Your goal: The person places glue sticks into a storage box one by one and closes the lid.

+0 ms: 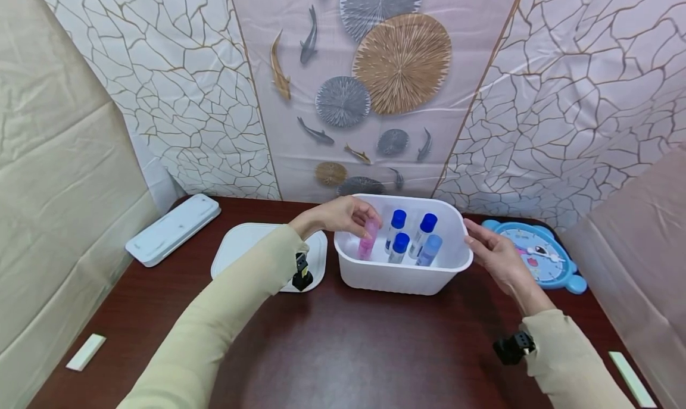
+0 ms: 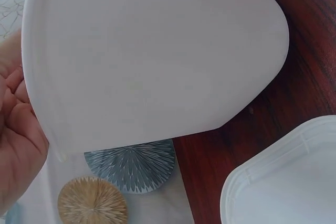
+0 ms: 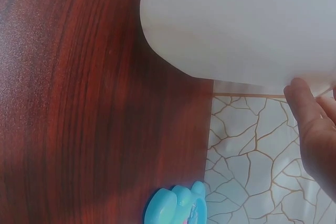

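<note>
In the head view, my left hand pinches a pink glue stick upright inside a white plastic bin, near its left end. Several more glue sticks stand in the bin; three have dark blue caps, such as the front one, and one is light blue. At the bin's right end, my right hand touches the rim. The right wrist view has its fingers extended against the outer wall. From the left wrist, the bin's side hides the glue sticks.
A white lid lies left of the bin, partly under my left forearm. A white case rests at the back left. A blue toy clock lies beyond my right hand. Pale strips sit near the table's sides. Patterned cloth hangs behind.
</note>
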`<state>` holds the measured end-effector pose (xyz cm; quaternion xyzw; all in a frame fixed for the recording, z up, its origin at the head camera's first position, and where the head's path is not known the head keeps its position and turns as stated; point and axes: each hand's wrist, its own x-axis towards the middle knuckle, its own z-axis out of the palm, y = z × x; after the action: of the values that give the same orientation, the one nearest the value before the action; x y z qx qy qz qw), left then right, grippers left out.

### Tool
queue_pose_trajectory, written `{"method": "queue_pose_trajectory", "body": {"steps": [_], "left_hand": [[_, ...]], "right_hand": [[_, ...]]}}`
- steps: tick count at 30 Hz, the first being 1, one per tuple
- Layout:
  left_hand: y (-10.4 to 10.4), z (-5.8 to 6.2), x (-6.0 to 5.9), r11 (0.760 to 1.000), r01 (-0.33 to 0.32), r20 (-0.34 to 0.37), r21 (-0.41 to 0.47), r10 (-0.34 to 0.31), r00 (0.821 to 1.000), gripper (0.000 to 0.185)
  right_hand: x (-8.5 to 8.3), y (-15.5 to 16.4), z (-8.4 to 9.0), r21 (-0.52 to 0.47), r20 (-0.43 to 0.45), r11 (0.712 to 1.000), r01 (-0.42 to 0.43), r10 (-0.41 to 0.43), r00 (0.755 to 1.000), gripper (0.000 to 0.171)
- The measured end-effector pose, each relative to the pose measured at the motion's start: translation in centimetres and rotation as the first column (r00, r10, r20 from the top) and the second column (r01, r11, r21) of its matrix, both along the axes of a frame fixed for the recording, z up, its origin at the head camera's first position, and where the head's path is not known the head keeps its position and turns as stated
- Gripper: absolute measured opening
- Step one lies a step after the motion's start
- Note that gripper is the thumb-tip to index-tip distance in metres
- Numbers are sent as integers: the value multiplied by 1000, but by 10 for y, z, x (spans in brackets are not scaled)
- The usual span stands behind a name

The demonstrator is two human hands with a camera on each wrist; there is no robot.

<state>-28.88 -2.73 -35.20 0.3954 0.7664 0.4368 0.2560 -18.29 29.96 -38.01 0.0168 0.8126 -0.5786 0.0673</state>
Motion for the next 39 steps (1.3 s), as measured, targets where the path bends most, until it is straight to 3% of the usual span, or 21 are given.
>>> {"method": "queue_pose_trajectory", "body": {"steps": [9,19,27,39], "left_hand": [[3,1,0,995,27,-110,-98,-37,993,33],[8,0,3,982,67,-215,-176,-105,971,30],[7,0,4,980,41,-203,-197,-81,976,32],[-2,1,4,989,-38,-218,-142,6,976,37]], "right_hand": [[0,0,0,-10,-1,1000,-9,9,1000,64],[1,0,1,-14,-6,1000,-5,5,1000,63],[2,-1,1,-23,-5,1000,-15,15,1000,63],[2,-1,2,29,7,1000,-10,10,1000,62]]}}
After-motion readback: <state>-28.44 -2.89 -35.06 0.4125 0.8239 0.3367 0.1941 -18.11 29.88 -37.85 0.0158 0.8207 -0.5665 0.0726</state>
